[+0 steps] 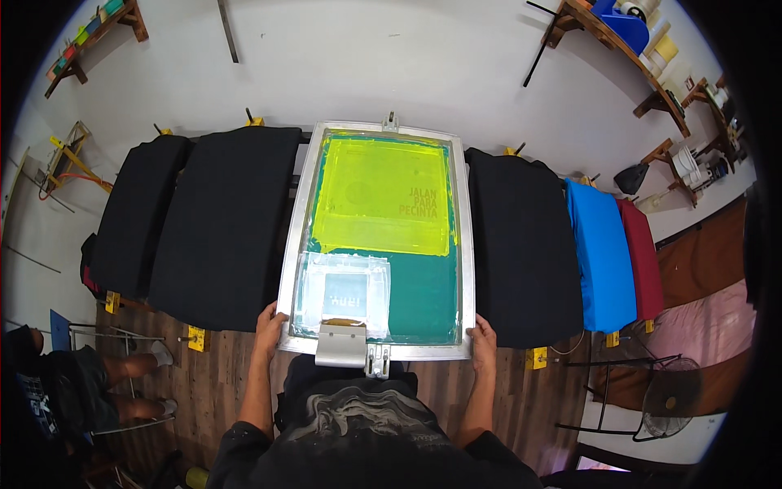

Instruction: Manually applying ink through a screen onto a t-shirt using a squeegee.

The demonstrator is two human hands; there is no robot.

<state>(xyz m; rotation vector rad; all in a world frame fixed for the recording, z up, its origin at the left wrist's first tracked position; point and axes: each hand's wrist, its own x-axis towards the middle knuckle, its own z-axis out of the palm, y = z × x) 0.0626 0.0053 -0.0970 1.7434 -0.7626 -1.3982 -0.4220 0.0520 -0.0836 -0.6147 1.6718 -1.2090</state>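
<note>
Frame (pixel 468 244) sits in front of the person, between black cloths (pixel 224 220) on the left and another black cloth (pixel 525 248) on the right. Both hands have hold of it near its lower corners: the left hand (pixel 270 330) is closed around the left edge and the right hand (pixel 484 336) around the right edge, each with some fingers out of sight. What lies under the frame is hidden, so I cannot tell whether it rests on anything.

Yellow ink (pixel 379 224) covers most of the upper part of the green mesh (pixel 423 301), and a white patch (pixel 377 285) fills the lower left. If that ink is wet, a steep tilt could let it creep towards the patch, and a brush against either black cloth could smear them. The sides are close to those cloths, so a small sideways swing might be enough.

With both grips at the near end, the far end could dip or twist if nothing bears it, or if one hand lifts sooner than the other. A grey plate (pixel 340 349) and a bracket (pixel 377 361) on the near edge might snag clothing if the frame is drawn in too close.
</note>
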